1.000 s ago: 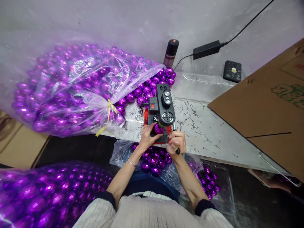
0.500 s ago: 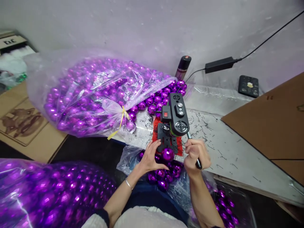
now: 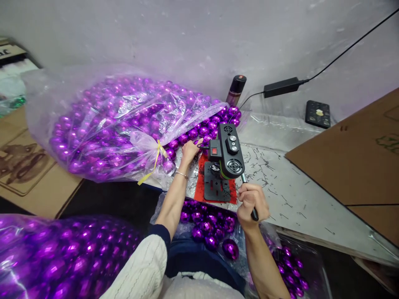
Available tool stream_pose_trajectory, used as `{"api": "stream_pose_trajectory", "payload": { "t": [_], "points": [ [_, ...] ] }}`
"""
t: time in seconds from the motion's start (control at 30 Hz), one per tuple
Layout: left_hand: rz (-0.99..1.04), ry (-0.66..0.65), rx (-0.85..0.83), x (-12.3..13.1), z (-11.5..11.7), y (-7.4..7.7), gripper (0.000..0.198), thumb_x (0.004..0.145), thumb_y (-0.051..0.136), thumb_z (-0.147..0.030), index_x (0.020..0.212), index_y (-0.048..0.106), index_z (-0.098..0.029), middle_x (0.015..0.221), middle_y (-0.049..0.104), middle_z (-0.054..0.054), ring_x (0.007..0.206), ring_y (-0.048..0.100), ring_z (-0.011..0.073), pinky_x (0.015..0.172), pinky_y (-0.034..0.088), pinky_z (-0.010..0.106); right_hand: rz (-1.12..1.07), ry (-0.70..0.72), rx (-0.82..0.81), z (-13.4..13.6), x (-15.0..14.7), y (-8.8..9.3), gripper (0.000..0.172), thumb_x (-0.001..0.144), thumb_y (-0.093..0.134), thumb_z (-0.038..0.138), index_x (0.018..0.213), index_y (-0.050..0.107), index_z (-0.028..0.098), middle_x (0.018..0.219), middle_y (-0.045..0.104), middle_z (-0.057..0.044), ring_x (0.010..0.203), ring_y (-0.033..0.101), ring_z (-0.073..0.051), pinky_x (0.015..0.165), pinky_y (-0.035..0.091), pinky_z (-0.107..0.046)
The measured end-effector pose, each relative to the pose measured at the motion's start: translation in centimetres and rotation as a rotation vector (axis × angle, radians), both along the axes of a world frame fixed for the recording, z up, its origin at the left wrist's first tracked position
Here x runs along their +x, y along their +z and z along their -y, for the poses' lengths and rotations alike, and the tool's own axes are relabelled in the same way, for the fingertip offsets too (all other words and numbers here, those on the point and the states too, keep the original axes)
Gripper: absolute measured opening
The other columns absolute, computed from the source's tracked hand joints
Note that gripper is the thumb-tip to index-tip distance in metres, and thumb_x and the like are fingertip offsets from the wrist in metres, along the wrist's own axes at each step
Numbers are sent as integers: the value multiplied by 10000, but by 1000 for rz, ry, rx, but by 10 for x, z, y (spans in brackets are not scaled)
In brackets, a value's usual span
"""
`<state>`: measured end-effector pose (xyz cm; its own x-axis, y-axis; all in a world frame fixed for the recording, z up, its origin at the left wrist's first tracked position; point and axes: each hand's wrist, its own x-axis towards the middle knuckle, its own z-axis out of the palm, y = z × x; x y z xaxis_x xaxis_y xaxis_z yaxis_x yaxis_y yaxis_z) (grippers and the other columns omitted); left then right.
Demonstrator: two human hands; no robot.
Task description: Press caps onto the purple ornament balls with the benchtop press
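Observation:
My right hand [image 3: 253,203] is wrapped round the black-tipped lever [image 3: 254,214] of a small black press machine [image 3: 232,151] with a red switch. The machine's slotted base plate [image 3: 216,187] lies on a red sheet [image 3: 200,182] and bears no ball. My left hand [image 3: 190,150] reaches to the purple faceted balls [image 3: 204,131] at the bag's mouth, left of the machine; its fingers are bent together and what they grip is too small to tell. More purple balls [image 3: 207,226] lie in clear plastic at my lap.
A big clear bag [image 3: 124,124] of purple balls, tied with yellow ribbon, fills the left; another bag [image 3: 62,257] is below. Small dark pins dot the white table [image 3: 280,195]. Behind are a spray can [image 3: 236,89] and power adapter [image 3: 281,87]. Cardboard [image 3: 352,166] stands right.
My left hand has moved from beside the base plate up to the balls left of the machine. The ball at the plate's front edge has dropped to my lap. My right hand keeps the lever.

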<state>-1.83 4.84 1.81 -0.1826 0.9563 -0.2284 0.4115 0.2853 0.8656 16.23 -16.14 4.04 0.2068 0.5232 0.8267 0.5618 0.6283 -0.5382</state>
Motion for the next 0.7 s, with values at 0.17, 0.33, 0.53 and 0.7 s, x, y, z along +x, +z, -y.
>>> {"api": "stream_pose_trajectory", "payload": {
  "t": [0.17, 0.33, 0.53, 0.7],
  "points": [
    [406, 122, 10, -18, 25, -5, 274, 919, 783, -357, 1076, 698, -148, 922, 768, 56, 791, 743, 165, 796, 608, 292, 2, -1, 4, -1, 1, -3, 321, 1026, 493, 191, 715, 562, 228, 739, 641, -8, 656, 587, -144, 600, 449, -319],
    [856, 83, 84, -23, 91, -20, 580, 846, 859, -343, 1363, 620, -232, 1200, 765, 66, 1001, 762, 186, 970, 625, 366, -7, -2, 0, -2, -1, -1, 326, 1032, 497, 211, 713, 562, 226, 752, 645, -8, 636, 568, -134, 575, 440, -310],
    [648, -71, 163, 16, 153, -49, 550, 905, 780, -473, 1388, 649, -245, 1402, 721, 92, 1306, 687, 262, 1134, 541, 406, 34, 3, 0, -2, 0, 6, 318, 1037, 493, 195, 726, 553, 226, 766, 648, 0, 652, 581, -121, 593, 452, -298],
    [275, -143, 314, 29, 165, -58, 499, 931, 763, -440, 1367, 650, -223, 1317, 752, 106, 1225, 715, 275, 1114, 545, 444, 56, 8, -5, -2, 1, 9, 296, 1034, 482, 184, 754, 568, 232, 776, 647, 0, 658, 594, -127, 594, 468, -301]
  ]
}}
